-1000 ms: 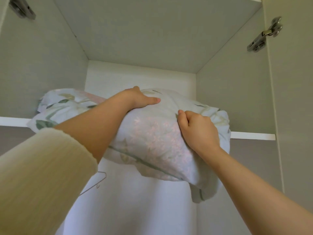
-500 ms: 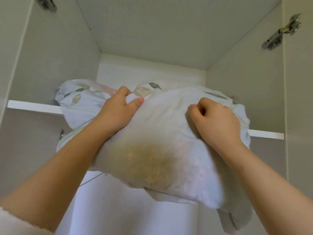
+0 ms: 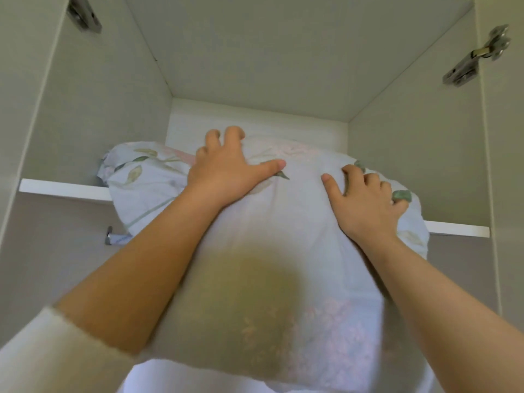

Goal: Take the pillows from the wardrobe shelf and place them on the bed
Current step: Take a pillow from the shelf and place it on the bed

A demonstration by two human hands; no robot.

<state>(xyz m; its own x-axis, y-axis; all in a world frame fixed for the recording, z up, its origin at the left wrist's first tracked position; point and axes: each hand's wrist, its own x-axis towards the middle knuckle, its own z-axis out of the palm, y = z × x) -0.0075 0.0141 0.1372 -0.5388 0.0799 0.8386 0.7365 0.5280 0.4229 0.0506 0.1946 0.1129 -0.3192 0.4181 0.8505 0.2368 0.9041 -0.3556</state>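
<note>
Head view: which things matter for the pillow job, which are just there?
In play:
- floral pillow, overhanging the shelf edge
- second floral pillow, behind on the left
- wardrobe shelf
- left hand, right hand, both spread on the front pillow

Just there:
- door hinges
- rail bracket

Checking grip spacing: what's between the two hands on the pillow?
Head view: only bare fabric of the floral pale-blue pillow lies between the left hand and right hand. Both rest spread on it; thumbs point inward, not touching.
</note>
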